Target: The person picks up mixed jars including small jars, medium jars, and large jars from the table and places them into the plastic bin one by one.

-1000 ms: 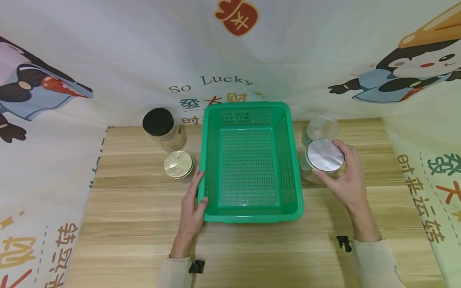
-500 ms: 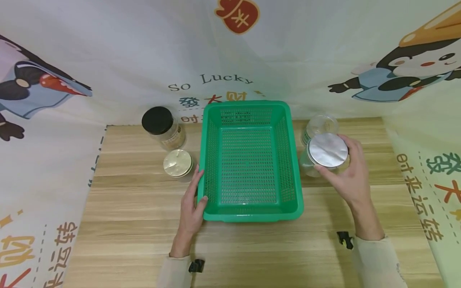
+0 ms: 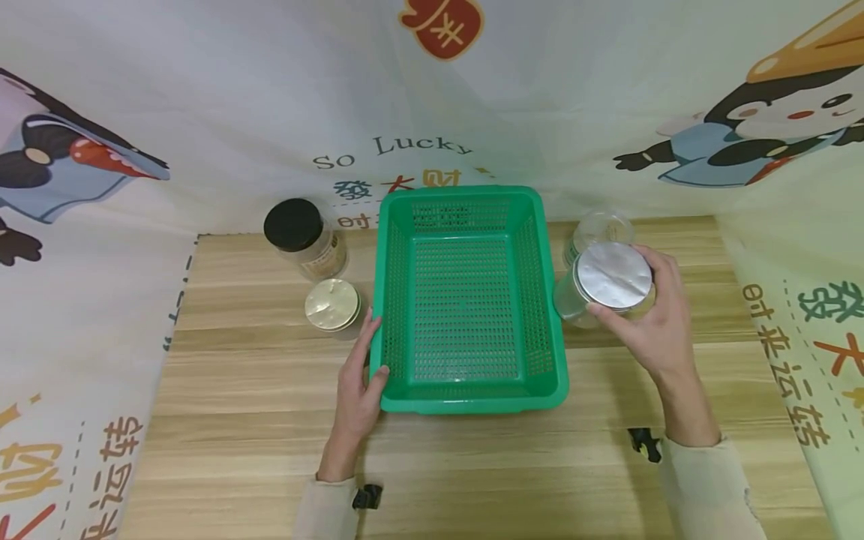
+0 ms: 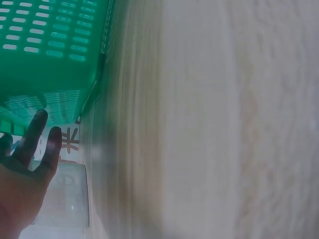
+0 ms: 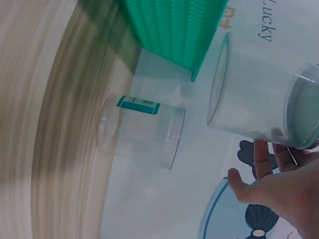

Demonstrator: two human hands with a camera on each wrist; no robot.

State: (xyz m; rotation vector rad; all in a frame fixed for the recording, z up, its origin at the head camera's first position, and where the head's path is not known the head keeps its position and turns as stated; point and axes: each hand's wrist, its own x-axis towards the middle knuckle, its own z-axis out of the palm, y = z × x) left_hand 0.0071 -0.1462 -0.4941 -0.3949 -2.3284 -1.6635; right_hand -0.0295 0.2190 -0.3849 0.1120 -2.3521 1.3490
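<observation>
In the head view, my left hand [image 3: 358,405] holds the left rim of a green perforated plastic basket [image 3: 470,405], thumb over the rim. The left wrist view shows extended fingers [image 4: 31,139] against its outer wall. My right hand [image 3: 658,330] grips a clear jar [image 3: 570,300] near its silver-foil top [image 3: 614,274]. In the right wrist view this jar [image 5: 249,89] is raised off the table, bottom end nearest the basket. An open clear jar [image 3: 604,226] with a green label stands just behind it. The basket has nothing inside.
To the basket's left stand a black-lidded jar [image 3: 293,225] and a can-like jar with a gold foil top [image 3: 332,304]. The wooden table [image 3: 499,472] meets a printed cloth backdrop [image 3: 540,112] at the back and both sides.
My right hand has lifted the silver-topped jar and carried it slightly backward, its base tilting toward the basket. The left hand keeps its place on the basket.
</observation>
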